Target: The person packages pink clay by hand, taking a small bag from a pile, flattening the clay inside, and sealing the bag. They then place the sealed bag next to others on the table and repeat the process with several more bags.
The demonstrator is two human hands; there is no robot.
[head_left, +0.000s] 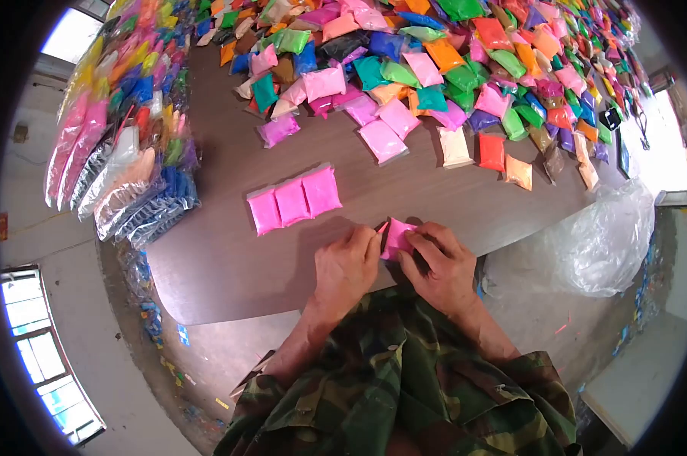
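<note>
A small pink packet (396,240) sits close over the table's front edge between my two hands. My right hand (444,266) grips its right side, thumb and fingers pressed on the plastic. My left hand (346,262) is closed in a pinch at its left side, where a sliver of pink shows at the fingertips beside a narrow dark gap. The rest of what these fingers hold is hidden. Just beyond my left hand, a strip of three joined pink packets (292,199) lies flat on the brown table (226,262).
A big heap of loose coloured packets (435,76) covers the far side of the table. Long clear bags of packets (123,152) are stacked at the left edge. A crumpled clear plastic bag (579,247) hangs at the right edge.
</note>
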